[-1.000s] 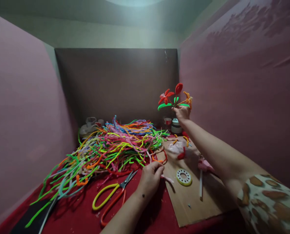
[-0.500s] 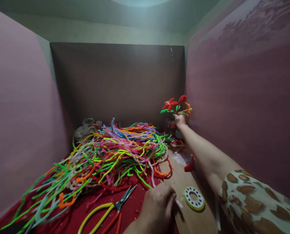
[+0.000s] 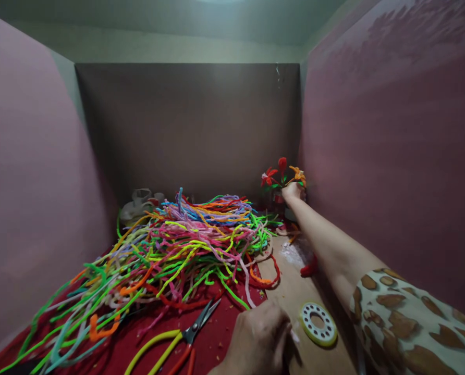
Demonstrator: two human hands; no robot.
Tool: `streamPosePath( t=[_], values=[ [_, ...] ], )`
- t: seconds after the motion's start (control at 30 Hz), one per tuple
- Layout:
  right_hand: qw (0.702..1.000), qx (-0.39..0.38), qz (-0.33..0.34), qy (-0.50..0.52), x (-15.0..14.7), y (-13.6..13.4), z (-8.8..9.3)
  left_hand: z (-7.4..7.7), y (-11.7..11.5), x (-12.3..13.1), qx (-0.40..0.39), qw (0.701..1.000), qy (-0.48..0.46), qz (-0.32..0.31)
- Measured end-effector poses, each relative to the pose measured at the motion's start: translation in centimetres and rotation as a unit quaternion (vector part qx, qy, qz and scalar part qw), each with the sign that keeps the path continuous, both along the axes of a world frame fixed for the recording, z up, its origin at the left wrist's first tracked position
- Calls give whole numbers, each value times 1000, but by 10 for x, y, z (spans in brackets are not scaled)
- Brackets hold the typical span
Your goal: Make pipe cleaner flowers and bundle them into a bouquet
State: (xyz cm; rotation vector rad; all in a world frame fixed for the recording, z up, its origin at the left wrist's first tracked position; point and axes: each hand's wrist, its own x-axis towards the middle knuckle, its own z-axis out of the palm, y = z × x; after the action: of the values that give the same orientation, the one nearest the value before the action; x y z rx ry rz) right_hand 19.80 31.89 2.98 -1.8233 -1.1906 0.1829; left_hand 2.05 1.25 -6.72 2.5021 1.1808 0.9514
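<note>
At the back right, my right hand (image 3: pixel 294 192) is closed around the stems of pipe-cleaner flowers: a red flower (image 3: pixel 269 177), a red bud (image 3: pixel 282 165) and an orange flower (image 3: pixel 297 175) with green leaves. Its fingertips are partly hidden. Just under the blooms stands a dark bottle with a red label (image 3: pixel 278 199), close to that hand. In front, my left hand (image 3: pixel 261 333) is closed, knuckles up, and a small pale pink piece (image 3: pixel 294 336) pokes out by its fingers. Scissors (image 3: pixel 193 330) with yellow and red handles lie to its left.
A big heap of coloured pipe cleaners (image 3: pixel 201 245) covers the red cloth (image 3: pixel 224 312). On the cardboard strip (image 3: pixel 291 291) lie a tape roll (image 3: pixel 317 324), clear plastic (image 3: pixel 295 253) and a red fuzzy piece (image 3: pixel 309 266). Pink panels (image 3: pixel 392 156) flank the table.
My right hand has lowered the flowers slightly towards the bottle, and the blooms have turned. My left hand keeps its grip, shifting slightly right and down in view.
</note>
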Motion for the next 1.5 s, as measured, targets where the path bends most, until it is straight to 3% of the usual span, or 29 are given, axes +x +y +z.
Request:
streamPosePath(
  t=[0.1,0.3,0.67,0.9,1.03,1.13,1.27,1.4,1.5],
  values=[
    [997,-53,-36,-35,-5,-1,1,-2,1,0,-2,1000,11,-15],
    [987,-80,-33,-132,-9,-4,-1,-2,1,1,-12,999,22,-30],
    [963,-23,41,-264,-5,-24,-12,3,-4,3,-40,999,4,-31],
    [956,-7,90,-279,3,-52,-10,10,-5,3,-46,999,-19,-2],
    [961,6,108,-254,5,-72,1,16,-4,2,-52,997,-62,4],
    [966,17,139,-219,4,-90,13,21,-2,-1,-57,992,-103,47],
    [959,28,235,-153,-1,-130,21,26,3,-9,-90,981,-151,84],
    [937,32,336,-87,-5,-182,10,35,12,-21,-103,948,-270,135],
    [923,53,381,-20,-5,-209,-8,43,17,-34,-123,896,-393,165]
  ],
)
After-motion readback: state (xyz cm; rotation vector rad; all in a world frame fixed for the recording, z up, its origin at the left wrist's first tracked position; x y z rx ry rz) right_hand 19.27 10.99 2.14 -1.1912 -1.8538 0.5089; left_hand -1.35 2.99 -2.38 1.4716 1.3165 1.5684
